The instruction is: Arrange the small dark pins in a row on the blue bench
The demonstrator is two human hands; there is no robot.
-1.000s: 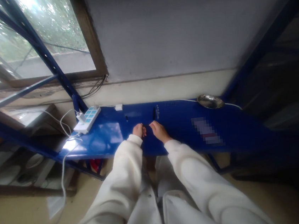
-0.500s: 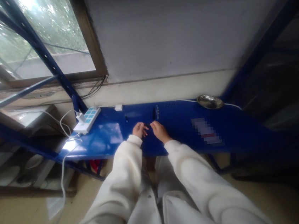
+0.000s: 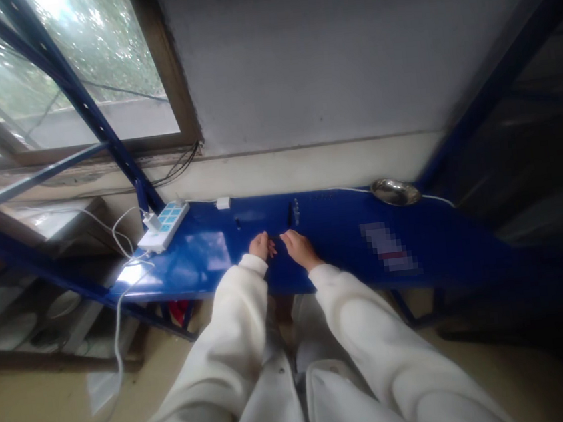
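Over the blue table (image 3: pixel 337 259) my left hand (image 3: pixel 261 245) and my right hand (image 3: pixel 299 247) face each other, a short gap apart. A small, thin dark piece (image 3: pixel 275 237) spans the gap, pinched at its ends by the fingertips of both hands. Its kind is too small to make out. Just beyond my hands lies a black stick-like object (image 3: pixel 289 214), with a row of several tiny clear or silvery pieces (image 3: pixel 296 212) beside it. Another little dark piece (image 3: pixel 238 223) rests behind my left hand.
At the table's left stands a white power strip (image 3: pixel 165 226) with plugs and a cable hanging to the floor. A white adapter (image 3: pixel 223 204) sits at the back edge. A shiny metal bowl (image 3: pixel 395 191) is at the back right, near a blurred-out flat item (image 3: pixel 388 247).
My right hand has shifted slightly left, closer to my left hand. The fingers of my left hand have drawn in a little. Everything else stays where it was.
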